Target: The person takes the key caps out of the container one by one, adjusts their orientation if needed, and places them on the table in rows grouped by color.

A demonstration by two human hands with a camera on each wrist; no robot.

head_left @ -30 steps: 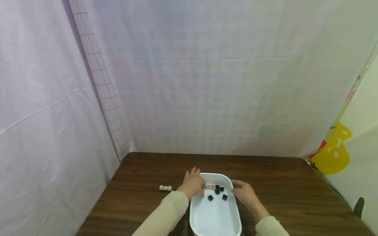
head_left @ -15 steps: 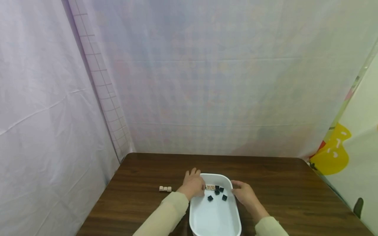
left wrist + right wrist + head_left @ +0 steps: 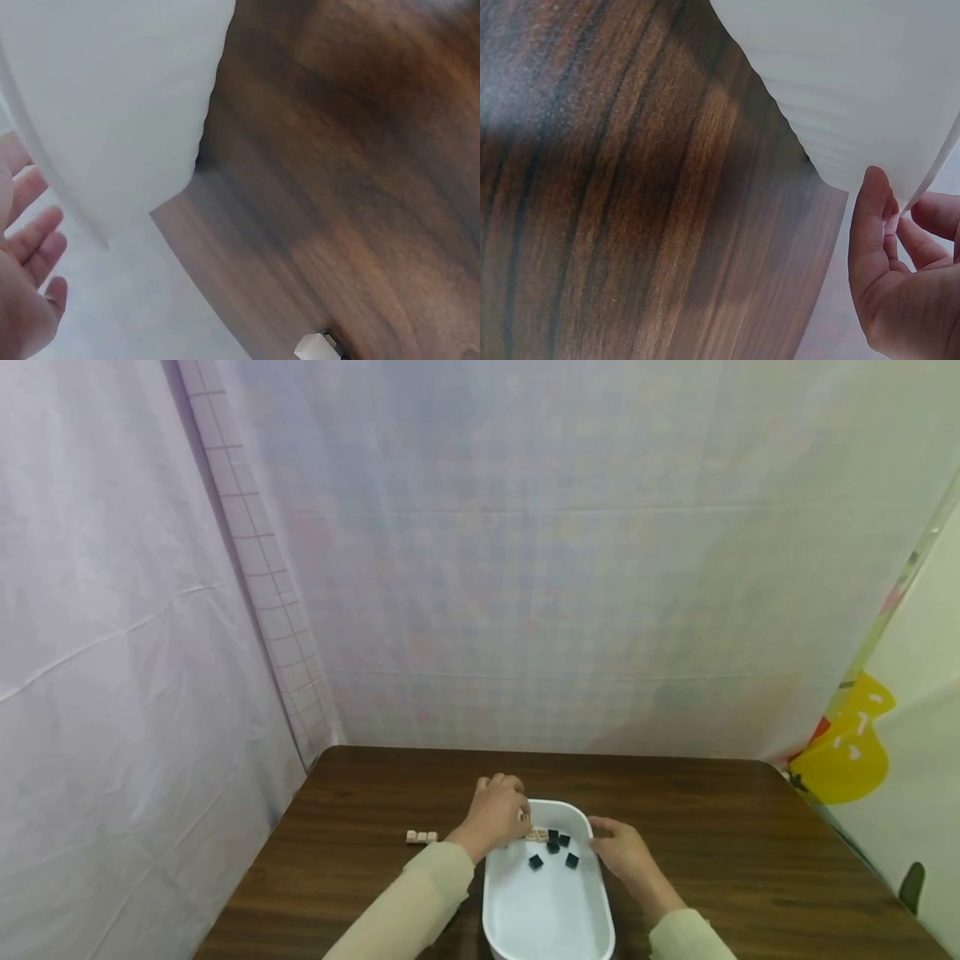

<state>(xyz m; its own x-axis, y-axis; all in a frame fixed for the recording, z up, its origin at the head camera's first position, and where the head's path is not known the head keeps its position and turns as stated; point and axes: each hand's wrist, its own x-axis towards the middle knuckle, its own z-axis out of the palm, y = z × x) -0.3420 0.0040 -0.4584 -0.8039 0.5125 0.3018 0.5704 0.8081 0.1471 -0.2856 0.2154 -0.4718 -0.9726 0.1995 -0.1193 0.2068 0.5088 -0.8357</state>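
A white oblong tray (image 3: pixel 550 910) stands on the table. My left hand (image 3: pixel 495 810) is over its far left rim and pinches a small cream tile (image 3: pixel 524 817) at the fingertips, mostly covered by the fingers. In the left wrist view the left hand (image 3: pixel 30 262) shows beyond the rim with several fingers bent. My right hand (image 3: pixel 624 856) grips the tray's right rim; in the right wrist view its fingers (image 3: pixel 871 225) lie along the outer wall and the thumb side reaches over the edge. Inside the tray lie cream tiles with marked faces (image 3: pixel 537 835) and several black ones (image 3: pixel 553 847).
Left of the tray, a short row of cream tiles (image 3: pixel 422 837) lies on the brown wooden table (image 3: pixel 712 818). One tile (image 3: pixel 316 348) in the left wrist view has a dark back. Pale curtains (image 3: pixel 525 568) hang behind the table.
My left hand has lifted and shifted slightly away from me, with a cream tile now showing at its fingertips. The right hand and the tray have stayed put.
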